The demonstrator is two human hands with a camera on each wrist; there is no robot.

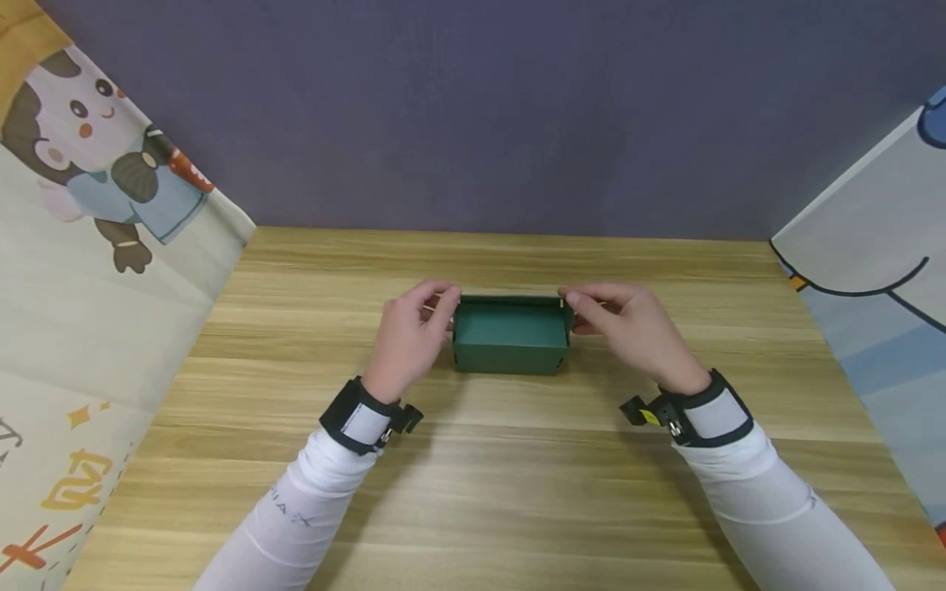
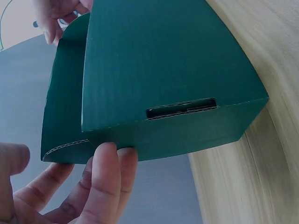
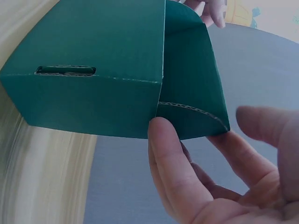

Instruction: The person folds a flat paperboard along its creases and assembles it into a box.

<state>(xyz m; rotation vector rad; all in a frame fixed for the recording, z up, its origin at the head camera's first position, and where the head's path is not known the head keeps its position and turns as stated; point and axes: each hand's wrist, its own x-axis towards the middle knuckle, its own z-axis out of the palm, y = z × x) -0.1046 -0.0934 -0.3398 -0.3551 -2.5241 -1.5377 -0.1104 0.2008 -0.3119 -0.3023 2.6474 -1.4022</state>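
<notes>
A green cardboard box [image 1: 510, 359] rests on the wooden table, between both hands. Its lid [image 2: 65, 88] stands partly open on the far side, with a curved side tab at each end. A narrow slot shows near the edge of the box in both wrist views. My left hand [image 1: 410, 332] touches the left end with its fingertips [image 2: 106, 156], close to the lid's tab. At the right end, my right hand [image 1: 628, 324] touches the box with its fingertips [image 3: 163, 128]. In the wrist views both thumbs stand off from the lid by a small gap.
The wooden table [image 1: 517, 484] reaches back to a dark blue-grey wall [image 1: 510, 115]. Printed cartoon cloths hang along the left [image 1: 96, 328] and right [image 1: 872, 238] sides. Each wrist wears a black strap with a small camera.
</notes>
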